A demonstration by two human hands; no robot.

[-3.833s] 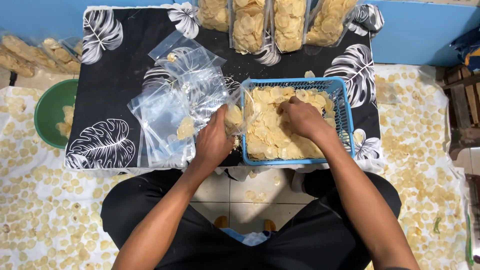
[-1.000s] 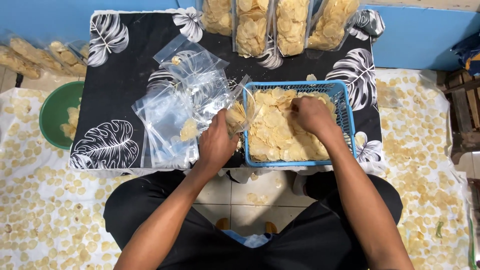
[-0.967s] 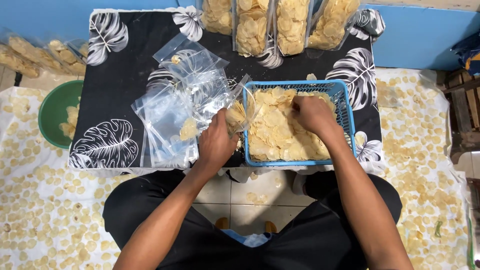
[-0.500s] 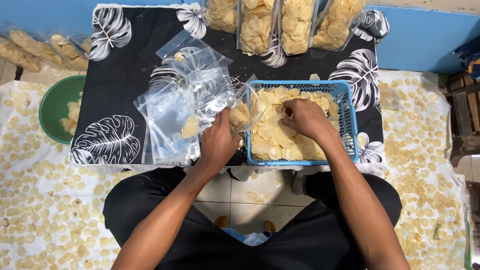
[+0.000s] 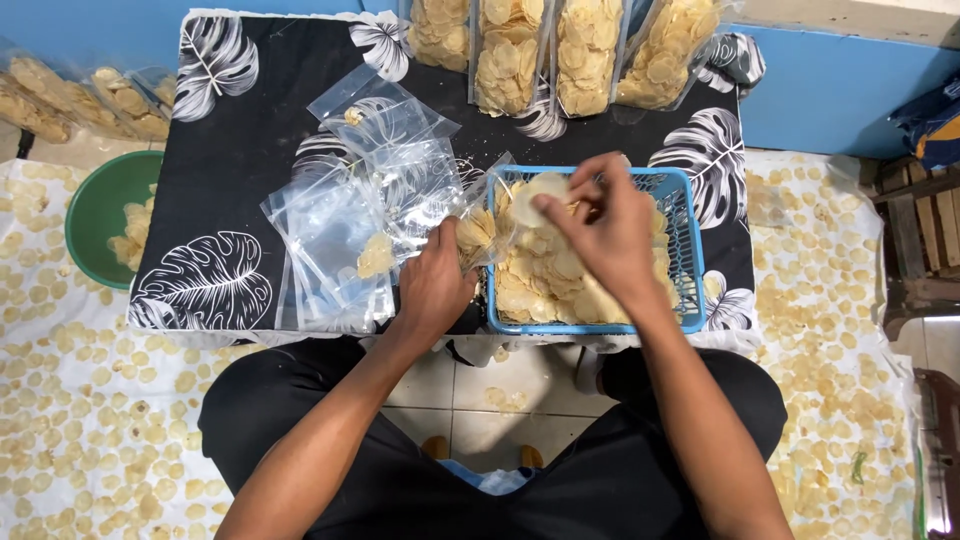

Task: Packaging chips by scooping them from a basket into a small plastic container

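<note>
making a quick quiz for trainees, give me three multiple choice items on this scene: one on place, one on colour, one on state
1. Where is the green bowl?
A. on the floor, left of the table
B. in the basket
C. on the table

2. What colour is the basket of crackers?
A. red
B. blue
C. white

3. What is the right hand doing?
A. lying flat on the table
B. holding crackers above the basket
C. gripping the bowl

Answers: 1 A, it sits beside the table's left edge; 2 B, its rim is blue; 3 B, crackers are pinched in its fingers while the left hand holds a clear bag.

- Basket [image 5: 692, 250]: blue.
- Crackers [image 5: 545, 275] in it: pale yellow.
- Cloth [image 5: 235, 150] under basket: black, white leaf print.
- Bowl [image 5: 92, 205] left of basket: green.
</note>
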